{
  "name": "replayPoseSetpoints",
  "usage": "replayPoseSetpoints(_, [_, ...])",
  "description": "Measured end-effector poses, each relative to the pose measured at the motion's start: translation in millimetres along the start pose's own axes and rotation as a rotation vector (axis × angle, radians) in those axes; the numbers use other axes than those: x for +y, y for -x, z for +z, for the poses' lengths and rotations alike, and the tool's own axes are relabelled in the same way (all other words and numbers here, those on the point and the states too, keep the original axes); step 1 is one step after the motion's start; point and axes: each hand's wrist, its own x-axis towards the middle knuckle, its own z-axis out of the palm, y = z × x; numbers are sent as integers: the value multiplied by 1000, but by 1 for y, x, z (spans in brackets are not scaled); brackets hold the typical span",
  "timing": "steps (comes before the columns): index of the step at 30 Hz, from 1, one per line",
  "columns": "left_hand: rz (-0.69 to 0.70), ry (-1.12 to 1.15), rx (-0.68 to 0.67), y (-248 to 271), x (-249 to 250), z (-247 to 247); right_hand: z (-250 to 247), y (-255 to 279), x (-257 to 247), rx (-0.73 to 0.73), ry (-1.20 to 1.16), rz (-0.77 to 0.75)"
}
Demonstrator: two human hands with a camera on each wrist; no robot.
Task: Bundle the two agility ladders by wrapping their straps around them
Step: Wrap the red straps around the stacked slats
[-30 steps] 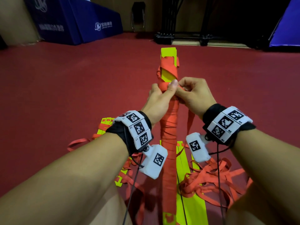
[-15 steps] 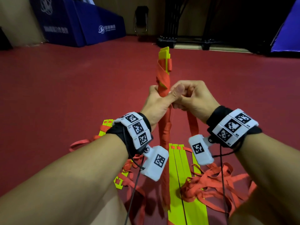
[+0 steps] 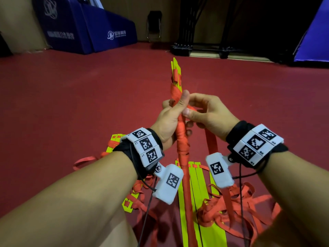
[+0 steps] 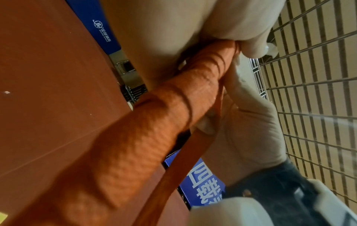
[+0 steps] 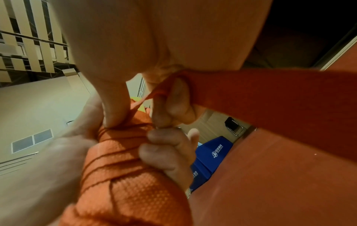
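While the left hand (image 3: 171, 120) gripped the raised, half-wrapped ladder bundle (image 3: 181, 145) and the right hand (image 3: 206, 114) apparently pinched its orange strap (image 3: 211, 143), any slack risked loosening the coils.

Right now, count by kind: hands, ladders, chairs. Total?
Hands: 2, the left hand gripping the wrapped ladder and the right hand pinching the strap.
Ladders: 2, the wrapped ladder held up and the loose ladder on the floor.
Chairs: 1, the folding chair by the back wall.
Total: 5
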Motion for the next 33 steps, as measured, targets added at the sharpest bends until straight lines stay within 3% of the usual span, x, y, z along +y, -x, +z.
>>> replayPoseSetpoints(5, [-18, 7, 25, -2, -2, -1, -1, -4, 4, 118, 80, -27])
replayPoseSetpoints(9, [42, -80, 86, -3, -5, -4, -4, -7, 13, 209, 336, -17])
replayPoseSetpoints(13, [61, -120, 67, -1, -6, -9, -9, -8, 13, 269, 345, -1])
replayPoseSetpoints(19, [111, -179, 103, -1, -7, -7, -10, -8, 11, 270, 364, -21])
replayPoseSetpoints(25, [183, -226, 320, -5, -6, -9, -16, -4, 6, 110, 131, -58])
replayPoseSetpoints(33, [155, -173, 255, -2, -2, -7, -11, -3, 4, 140, 138, -207])
